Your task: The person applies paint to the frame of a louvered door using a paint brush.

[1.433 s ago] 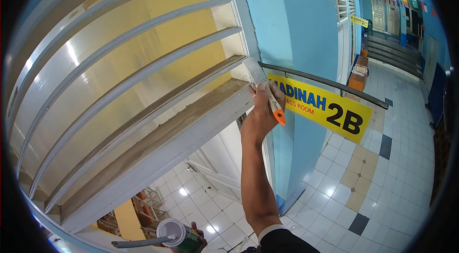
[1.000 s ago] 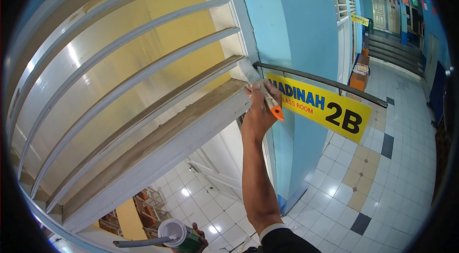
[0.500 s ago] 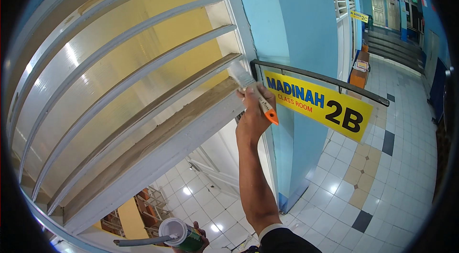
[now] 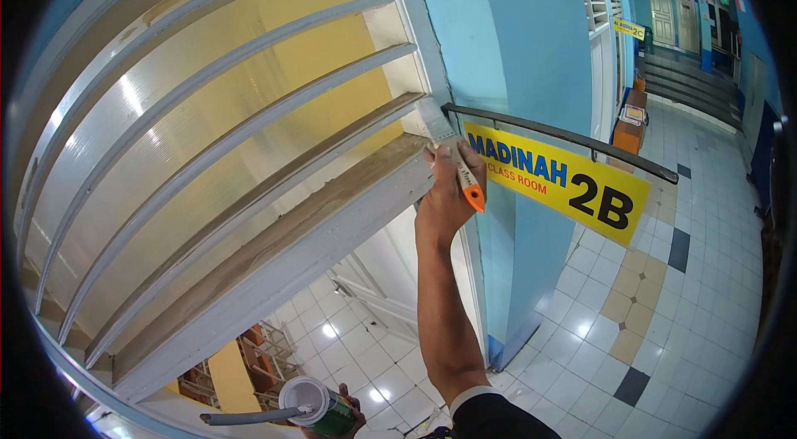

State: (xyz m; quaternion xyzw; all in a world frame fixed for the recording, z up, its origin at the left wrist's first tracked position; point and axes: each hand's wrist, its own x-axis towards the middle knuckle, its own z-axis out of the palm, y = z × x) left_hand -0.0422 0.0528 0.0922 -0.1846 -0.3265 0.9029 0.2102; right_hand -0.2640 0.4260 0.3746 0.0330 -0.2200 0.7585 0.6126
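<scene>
My right hand [image 4: 449, 190] is closed round the handle of a flat paintbrush [image 4: 446, 136], its orange handle tip pointing down. The pale bristles lie against the right-hand upright of the white window frame [image 4: 415, 32], beside the slats. Low in the view, my left hand [image 4: 347, 414] grips a green paint can [image 4: 332, 416] with white paint inside. A grey stick [image 4: 249, 418] rests across the can's rim and juts out to the left. Dust-brown patches show on the lower slat [image 4: 332, 136] and on the ledge [image 4: 315, 198] below it.
A yellow sign [image 4: 556, 182] hangs from a dark metal bar [image 4: 573, 140] just right of the brush. The light blue wall [image 4: 523, 49] stands behind it. A white door [image 4: 382, 281] is below the ledge. Further right runs a tiled corridor [image 4: 697, 190] with steps [image 4: 689, 86] and a wooden desk [image 4: 628, 128].
The brush has shifted slightly right, and its bristles are now more upright against the frame. The whole view has slid a little to the right. Both hands keep their grip.
</scene>
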